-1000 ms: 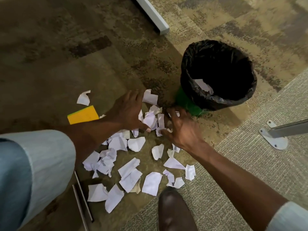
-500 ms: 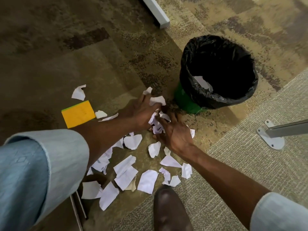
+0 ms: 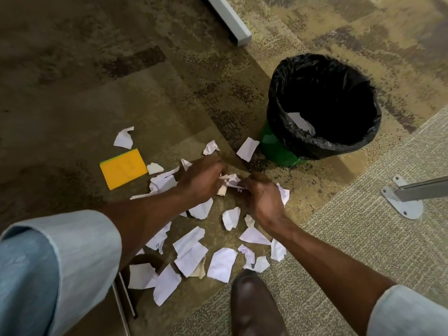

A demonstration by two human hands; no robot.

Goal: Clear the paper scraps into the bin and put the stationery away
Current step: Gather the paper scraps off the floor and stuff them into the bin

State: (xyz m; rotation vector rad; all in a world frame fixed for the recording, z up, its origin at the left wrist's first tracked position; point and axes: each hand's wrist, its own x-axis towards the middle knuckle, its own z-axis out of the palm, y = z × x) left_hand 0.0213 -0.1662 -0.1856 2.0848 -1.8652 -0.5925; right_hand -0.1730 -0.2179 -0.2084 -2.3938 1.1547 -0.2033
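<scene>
Both hands, left hand and right hand, clamp one bunch of paper scraps (crumpled, no clear long axis) near the upright bin.

scraps on carpet | bin right (pad left)

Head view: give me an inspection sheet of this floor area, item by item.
Surface: mottled brown carpet floor; paler woven carpet at right.
Job's things: torn white paper scraps scattered on the floor; green bin with black plastic liner upright, one scrap inside; yellow sticky-note pad flat on the floor, left of the hands.
Clutter: thin metal rods at lower left.
Grippers: left hand and right hand bunch crumpled scraps between their fingers.
Cables: nothing seen.
Surroundings: grey metal furniture foot at right, white bar at top, brown leather shoe below.
</scene>
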